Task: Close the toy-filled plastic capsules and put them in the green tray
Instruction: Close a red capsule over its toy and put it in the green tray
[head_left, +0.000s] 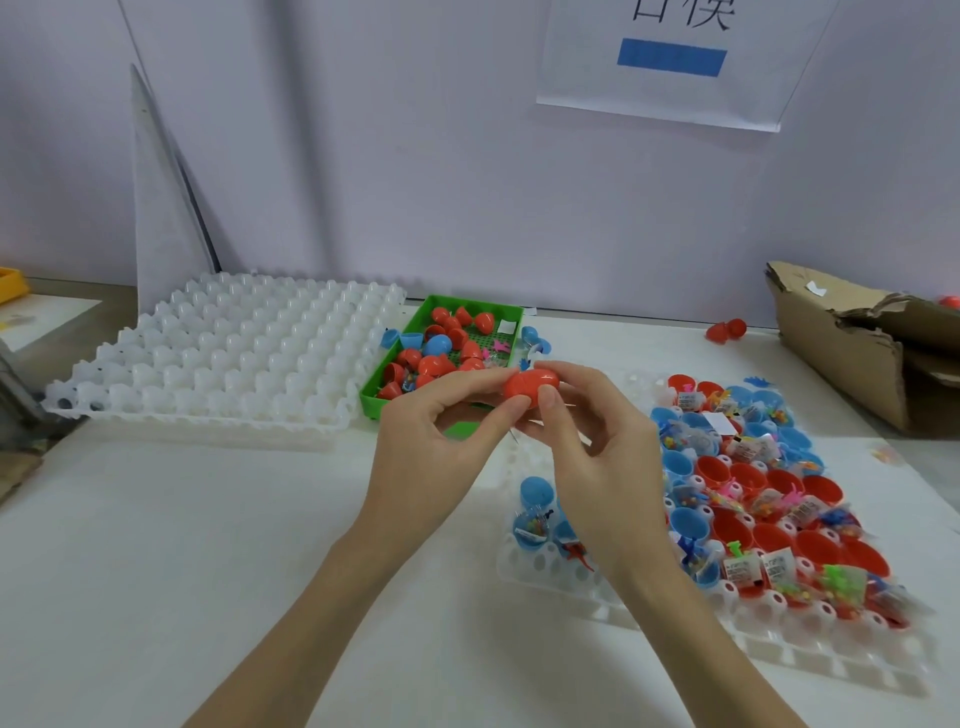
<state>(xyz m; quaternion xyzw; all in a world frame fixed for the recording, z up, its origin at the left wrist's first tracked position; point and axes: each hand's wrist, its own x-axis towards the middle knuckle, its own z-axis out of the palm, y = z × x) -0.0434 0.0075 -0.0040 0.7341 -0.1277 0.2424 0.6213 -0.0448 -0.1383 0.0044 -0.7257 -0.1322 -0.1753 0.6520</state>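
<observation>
A red egg-shaped capsule (531, 384) is held in the air above the table's middle, its two halves joined. My left hand (441, 441) pinches its left end and my right hand (592, 441) pinches its right end. Just behind the hands lies the green tray (374, 400), holding several red capsules, red halves and one blue capsule. To the right a white holder tray (649, 613) carries several open red and blue capsule halves (779, 493) stuffed with small packaged toys. One shut blue capsule (536, 491) stands at its left edge.
An empty white cell tray (234, 353) lies at the back left. Blue capsule halves (410, 340) lie beside the green tray. A red capsule (726, 330) rests at the back right, near a torn cardboard box (857, 353). A wall closes off the back.
</observation>
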